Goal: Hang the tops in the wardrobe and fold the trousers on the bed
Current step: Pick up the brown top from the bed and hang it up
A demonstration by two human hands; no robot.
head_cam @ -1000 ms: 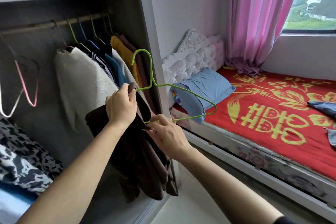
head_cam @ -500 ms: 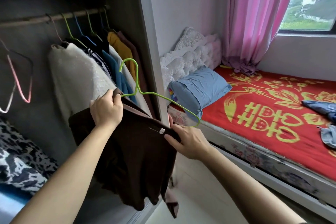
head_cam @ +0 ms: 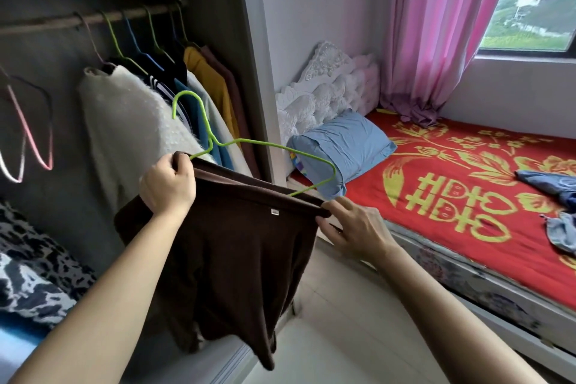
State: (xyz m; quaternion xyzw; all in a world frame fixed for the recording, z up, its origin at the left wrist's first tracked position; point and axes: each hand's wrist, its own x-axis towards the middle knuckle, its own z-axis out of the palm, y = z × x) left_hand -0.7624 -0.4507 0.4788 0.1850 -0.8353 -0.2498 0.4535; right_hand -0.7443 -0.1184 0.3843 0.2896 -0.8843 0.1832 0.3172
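Note:
A dark brown top (head_cam: 237,262) hangs spread between my hands in front of the open wardrobe (head_cam: 252,65). My left hand (head_cam: 168,184) grips its left neckline corner together with one end of a green wire hanger (head_cam: 218,140), whose hook points up. My right hand (head_cam: 352,227) pinches the right corner of the neckline, where the hanger's other end slips under the fabric. Blue denim trousers (head_cam: 551,184) lie on the red bed (head_cam: 452,196) at the far right.
The wardrobe rail (head_cam: 93,19) carries several hung tops, a fluffy white one (head_cam: 131,128) nearest my left hand. Empty pink hangers (head_cam: 28,134) dangle at the left. A patterned blanket (head_cam: 34,271) lies low left. A blue pillow (head_cam: 343,150) rests against the white headboard.
The brown top went from bunched up to stretched flat between my hands. My right hand moved right along the neckline, and the hanger sank lower, its arm partly inside the top.

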